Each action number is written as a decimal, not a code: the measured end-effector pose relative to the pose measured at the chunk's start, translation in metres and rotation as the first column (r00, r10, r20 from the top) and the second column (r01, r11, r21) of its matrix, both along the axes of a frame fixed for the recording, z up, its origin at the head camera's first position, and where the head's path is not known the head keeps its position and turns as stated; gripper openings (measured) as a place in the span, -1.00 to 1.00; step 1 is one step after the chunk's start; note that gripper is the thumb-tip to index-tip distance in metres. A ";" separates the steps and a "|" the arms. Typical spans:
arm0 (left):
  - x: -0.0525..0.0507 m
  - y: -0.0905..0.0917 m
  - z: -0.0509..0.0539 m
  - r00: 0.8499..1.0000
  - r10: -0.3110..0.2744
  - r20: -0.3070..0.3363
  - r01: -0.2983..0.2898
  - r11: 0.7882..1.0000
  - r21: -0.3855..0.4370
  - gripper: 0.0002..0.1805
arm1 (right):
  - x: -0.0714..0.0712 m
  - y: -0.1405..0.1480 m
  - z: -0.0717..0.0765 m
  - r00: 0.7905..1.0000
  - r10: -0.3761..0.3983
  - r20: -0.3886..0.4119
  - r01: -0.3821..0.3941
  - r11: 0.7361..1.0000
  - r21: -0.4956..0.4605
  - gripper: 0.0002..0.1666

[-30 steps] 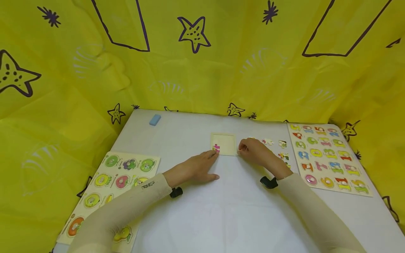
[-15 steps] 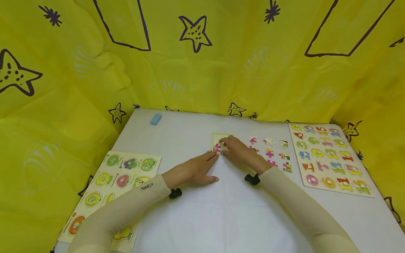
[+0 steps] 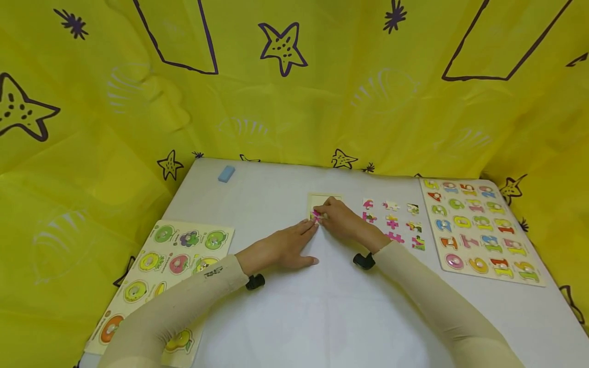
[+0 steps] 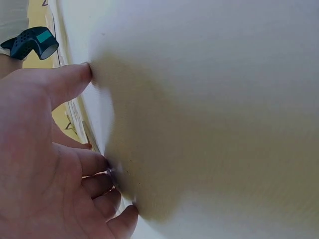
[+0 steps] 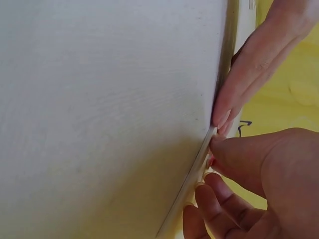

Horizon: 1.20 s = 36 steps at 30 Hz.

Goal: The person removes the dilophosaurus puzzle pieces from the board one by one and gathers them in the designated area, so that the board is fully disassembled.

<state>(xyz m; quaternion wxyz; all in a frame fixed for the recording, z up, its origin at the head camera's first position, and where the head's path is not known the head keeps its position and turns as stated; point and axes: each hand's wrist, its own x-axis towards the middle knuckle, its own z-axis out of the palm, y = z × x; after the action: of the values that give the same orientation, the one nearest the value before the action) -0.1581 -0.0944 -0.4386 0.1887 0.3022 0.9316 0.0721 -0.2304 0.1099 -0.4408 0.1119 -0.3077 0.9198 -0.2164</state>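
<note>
A small square wooden puzzle frame (image 3: pixel 312 197) lies on the white table, its lower right part hidden by my right hand (image 3: pixel 341 219). Pink jigsaw pieces (image 3: pixel 315 215) show in its lower left corner. My right hand pinches a puzzle piece there with thumb and fingers; in the right wrist view a bit of pink (image 5: pixel 212 161) shows between them. My left hand (image 3: pixel 291 246) rests with straight fingers at the frame's lower left corner, thumb spread out on the table. Fingertips of both hands are close together.
Several loose jigsaw pieces (image 3: pixel 391 222) lie in rows right of the frame. Beyond them is a number board (image 3: pixel 480 230). A fruit board (image 3: pixel 170 271) lies under the left sleeve. A blue block (image 3: pixel 226 174) sits at the back left, before a yellow curtain (image 3: pixel 285 112).
My right hand has moved left from beside the loose pieces to over the frame, then down to its lower left corner. The left hand has stayed in place.
</note>
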 end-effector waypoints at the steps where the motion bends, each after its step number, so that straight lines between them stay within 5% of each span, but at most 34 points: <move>1: 0.000 0.000 0.000 1.000 -0.002 0.001 0.002 1.000 -0.001 0.02 | 0.000 0.000 0.000 1.000 -0.001 0.003 0.001 1.000 0.002 -0.49; 21: -0.002 0.001 -0.002 1.000 0.024 0.019 -0.023 1.000 -0.016 0.04 | -0.017 -0.001 -0.001 0.988 -0.084 0.129 0.103 0.984 -0.148 -0.77; 36: -0.001 0.001 -0.002 1.000 0.013 -0.001 -0.013 1.000 -0.016 0.04 | -0.021 0.058 0.030 0.985 -0.114 0.133 0.136 0.976 -0.170 -0.93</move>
<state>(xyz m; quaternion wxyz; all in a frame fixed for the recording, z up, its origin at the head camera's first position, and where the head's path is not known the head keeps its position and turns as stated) -0.1591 -0.0931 -0.4407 0.1902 0.2945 0.9342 0.0660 -0.2509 0.1677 -0.4105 0.1261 -0.2440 0.9057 -0.3228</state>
